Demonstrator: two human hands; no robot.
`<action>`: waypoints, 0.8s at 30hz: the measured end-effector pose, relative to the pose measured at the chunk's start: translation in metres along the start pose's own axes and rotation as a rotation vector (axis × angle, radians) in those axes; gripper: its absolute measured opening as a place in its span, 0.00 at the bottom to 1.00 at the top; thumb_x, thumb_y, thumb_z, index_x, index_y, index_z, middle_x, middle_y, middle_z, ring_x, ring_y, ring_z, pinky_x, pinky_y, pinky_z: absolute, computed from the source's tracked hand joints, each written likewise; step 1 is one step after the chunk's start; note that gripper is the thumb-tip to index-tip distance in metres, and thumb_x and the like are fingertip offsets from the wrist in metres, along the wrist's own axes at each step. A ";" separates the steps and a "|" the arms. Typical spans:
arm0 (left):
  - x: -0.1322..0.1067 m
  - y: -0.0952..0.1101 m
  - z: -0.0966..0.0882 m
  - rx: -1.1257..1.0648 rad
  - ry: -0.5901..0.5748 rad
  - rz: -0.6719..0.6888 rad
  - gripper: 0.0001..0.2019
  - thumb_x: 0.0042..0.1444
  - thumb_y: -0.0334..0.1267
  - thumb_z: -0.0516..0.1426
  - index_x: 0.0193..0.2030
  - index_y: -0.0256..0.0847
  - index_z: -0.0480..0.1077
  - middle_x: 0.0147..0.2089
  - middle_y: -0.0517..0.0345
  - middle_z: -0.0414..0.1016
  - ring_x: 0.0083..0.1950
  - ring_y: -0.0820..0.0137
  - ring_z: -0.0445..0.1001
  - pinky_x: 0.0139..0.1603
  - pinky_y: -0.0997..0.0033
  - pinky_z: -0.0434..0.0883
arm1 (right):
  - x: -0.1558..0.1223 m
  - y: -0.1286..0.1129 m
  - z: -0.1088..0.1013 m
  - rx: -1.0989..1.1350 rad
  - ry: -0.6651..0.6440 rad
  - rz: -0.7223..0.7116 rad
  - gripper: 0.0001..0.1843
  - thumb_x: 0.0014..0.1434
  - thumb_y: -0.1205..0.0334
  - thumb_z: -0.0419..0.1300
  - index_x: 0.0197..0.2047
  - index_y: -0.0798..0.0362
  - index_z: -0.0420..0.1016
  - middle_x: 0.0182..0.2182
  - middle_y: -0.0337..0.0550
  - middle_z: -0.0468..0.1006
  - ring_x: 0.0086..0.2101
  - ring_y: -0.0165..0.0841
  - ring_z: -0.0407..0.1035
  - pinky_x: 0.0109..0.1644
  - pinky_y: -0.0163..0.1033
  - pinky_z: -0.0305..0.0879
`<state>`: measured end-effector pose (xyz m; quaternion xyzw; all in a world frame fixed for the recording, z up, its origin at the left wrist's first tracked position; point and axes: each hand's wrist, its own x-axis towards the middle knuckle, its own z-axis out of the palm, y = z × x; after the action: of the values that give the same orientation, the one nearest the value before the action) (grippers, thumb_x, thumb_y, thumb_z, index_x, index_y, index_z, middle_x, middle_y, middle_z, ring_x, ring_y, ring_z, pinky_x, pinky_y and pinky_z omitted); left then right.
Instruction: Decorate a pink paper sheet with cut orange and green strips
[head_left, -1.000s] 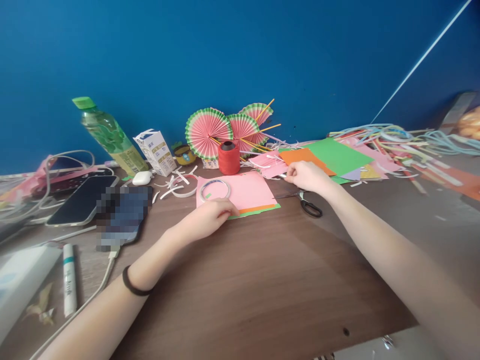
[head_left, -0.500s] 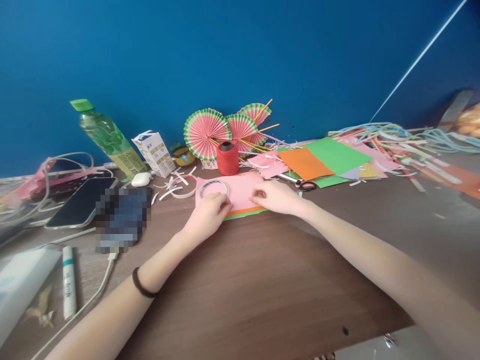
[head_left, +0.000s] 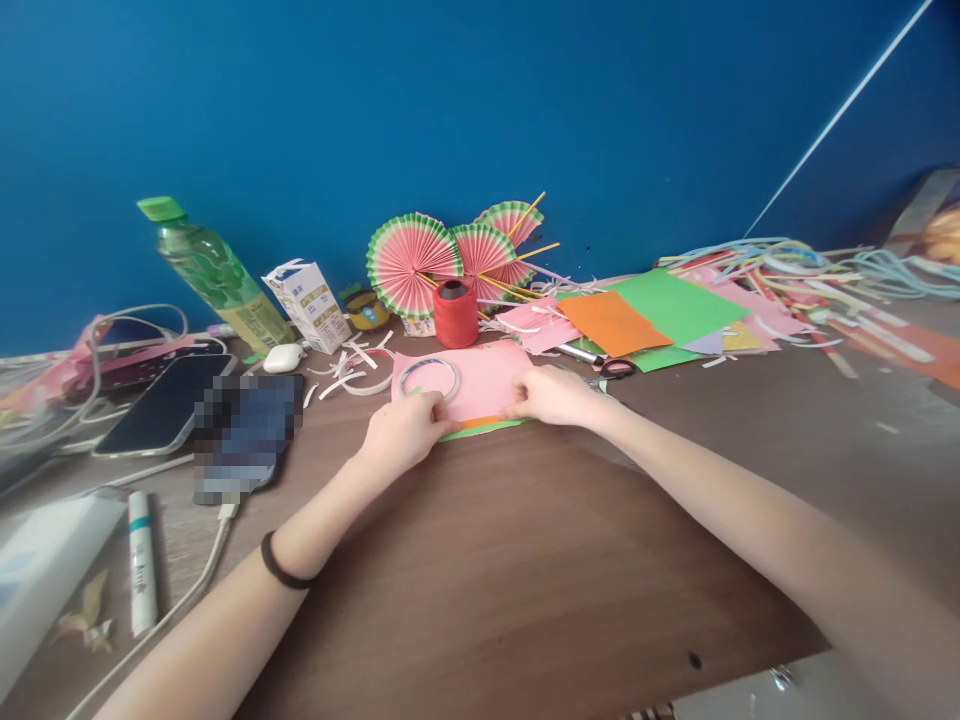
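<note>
A pink sheet of paper (head_left: pixel 484 378) lies flat on the table, with an orange strip (head_left: pixel 491 421) and a green strip (head_left: pixel 480 430) showing along its near edge. My left hand (head_left: pixel 403 430) pinches the near left part of that edge, thumb and fingers together. At the near right corner my right hand (head_left: pixel 553 397) grips the paper in the same way. On the sheet's left half rests a thin roll of tape (head_left: pixel 456 380), partly behind my left hand. A red spool of thread (head_left: pixel 456 316) stands just behind the sheet.
Pleated paper fans (head_left: pixel 414 262) lean against the blue wall. Scissors (head_left: pixel 616 369) and coloured paper sheets (head_left: pixel 679 308) lie to the right. At left are a green bottle (head_left: pixel 214 270), a milk carton (head_left: pixel 309 305), phones (head_left: pixel 169 400), a charging cable (head_left: pixel 196 592) and a marker (head_left: pixel 141 565).
My left hand has shifted slightly left and down along the near edge. My right hand has moved slightly right, to the corner. The tape roll stays on the sheet.
</note>
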<state>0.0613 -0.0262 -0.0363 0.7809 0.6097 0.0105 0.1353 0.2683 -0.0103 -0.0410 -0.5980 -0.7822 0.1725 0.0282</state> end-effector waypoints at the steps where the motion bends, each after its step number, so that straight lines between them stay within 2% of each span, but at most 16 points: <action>1: 0.000 -0.003 -0.003 0.014 -0.012 -0.012 0.12 0.47 0.49 0.53 0.26 0.43 0.63 0.30 0.59 0.72 0.33 0.65 0.69 0.27 0.72 0.58 | 0.001 0.006 -0.004 -0.034 -0.024 0.022 0.24 0.41 0.38 0.58 0.20 0.52 0.64 0.24 0.41 0.72 0.25 0.31 0.64 0.23 0.34 0.50; 7: 0.004 -0.027 -0.021 0.024 -0.166 -0.051 0.11 0.42 0.47 0.55 0.21 0.42 0.63 0.22 0.62 0.70 0.27 0.68 0.68 0.24 0.73 0.56 | 0.005 0.041 -0.024 -0.065 -0.185 0.094 0.23 0.38 0.38 0.60 0.18 0.52 0.65 0.18 0.37 0.66 0.20 0.28 0.60 0.22 0.33 0.48; 12: 0.004 -0.043 -0.035 0.006 -0.314 -0.080 0.12 0.40 0.46 0.56 0.17 0.41 0.60 0.19 0.63 0.69 0.24 0.69 0.68 0.24 0.73 0.58 | 0.004 0.053 -0.032 -0.042 -0.264 0.130 0.20 0.39 0.44 0.61 0.18 0.52 0.63 0.15 0.34 0.61 0.18 0.26 0.54 0.20 0.33 0.45; 14: 0.004 -0.046 -0.039 0.000 -0.259 -0.047 0.12 0.42 0.46 0.55 0.18 0.41 0.61 0.20 0.62 0.69 0.25 0.69 0.68 0.25 0.73 0.59 | 0.003 0.051 -0.033 -0.013 -0.246 0.098 0.18 0.40 0.47 0.62 0.18 0.52 0.63 0.16 0.34 0.62 0.19 0.27 0.56 0.21 0.33 0.46; 16: 0.005 -0.048 -0.038 -0.026 -0.107 0.009 0.10 0.45 0.45 0.53 0.22 0.41 0.64 0.24 0.61 0.71 0.28 0.69 0.68 0.27 0.72 0.60 | 0.001 0.046 -0.032 0.046 -0.154 0.022 0.15 0.42 0.49 0.61 0.21 0.52 0.65 0.19 0.35 0.67 0.22 0.28 0.60 0.23 0.33 0.50; 18: 0.008 -0.048 -0.033 -0.066 0.052 0.105 0.09 0.47 0.44 0.52 0.29 0.41 0.66 0.31 0.59 0.71 0.32 0.68 0.69 0.31 0.71 0.63 | 0.001 0.038 -0.026 0.128 -0.011 -0.096 0.11 0.47 0.53 0.58 0.28 0.52 0.69 0.27 0.37 0.73 0.28 0.31 0.66 0.29 0.34 0.58; 20: 0.011 -0.046 -0.025 -0.067 0.117 0.253 0.08 0.48 0.40 0.52 0.34 0.41 0.66 0.37 0.56 0.71 0.38 0.67 0.68 0.37 0.69 0.64 | 0.003 0.030 -0.017 0.183 0.104 -0.241 0.14 0.51 0.55 0.55 0.39 0.52 0.71 0.40 0.42 0.75 0.39 0.35 0.68 0.42 0.37 0.61; 22: 0.013 -0.045 -0.018 -0.010 0.125 0.370 0.07 0.49 0.35 0.50 0.34 0.40 0.67 0.38 0.54 0.71 0.41 0.65 0.67 0.41 0.68 0.64 | 0.004 0.025 -0.007 0.174 0.129 -0.351 0.22 0.53 0.54 0.54 0.51 0.51 0.67 0.54 0.46 0.66 0.52 0.39 0.60 0.54 0.42 0.54; 24: 0.015 -0.045 -0.014 0.054 0.137 0.404 0.06 0.50 0.33 0.49 0.32 0.40 0.66 0.37 0.54 0.71 0.42 0.65 0.67 0.42 0.66 0.64 | 0.006 0.022 0.001 0.126 0.086 -0.394 0.27 0.54 0.51 0.53 0.56 0.50 0.63 0.59 0.45 0.59 0.58 0.41 0.50 0.60 0.47 0.46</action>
<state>0.0197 0.0004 -0.0356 0.8882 0.4484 0.0741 0.0678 0.2870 -0.0001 -0.0499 -0.4374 -0.8697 0.1866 0.1320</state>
